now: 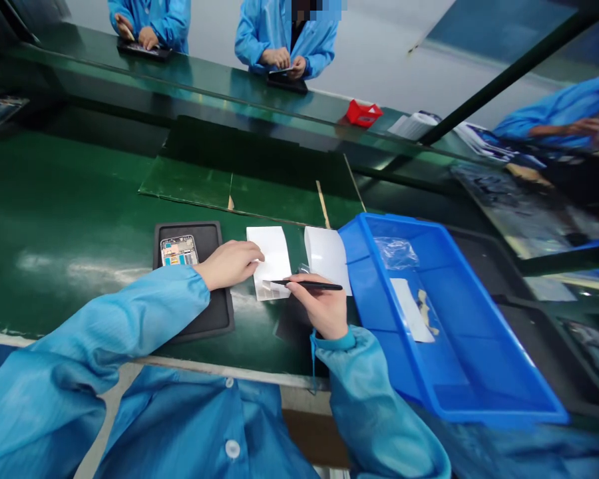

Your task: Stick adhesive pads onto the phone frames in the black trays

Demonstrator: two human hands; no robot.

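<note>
White label sheet (272,256): light, flimsy, take by the edges; we have left fingers (249,254) flat on it, right fingers (299,290) clenched on black stylus (314,285).

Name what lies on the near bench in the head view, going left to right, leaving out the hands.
phone frame, white sheet, second white sheet, blue plastic tray

A black pen-shaped tool (312,285) is held in the right hand (319,307), its tip positioned over a white sheet (274,256). The sheet is touched by the left hand (228,265).
</note>
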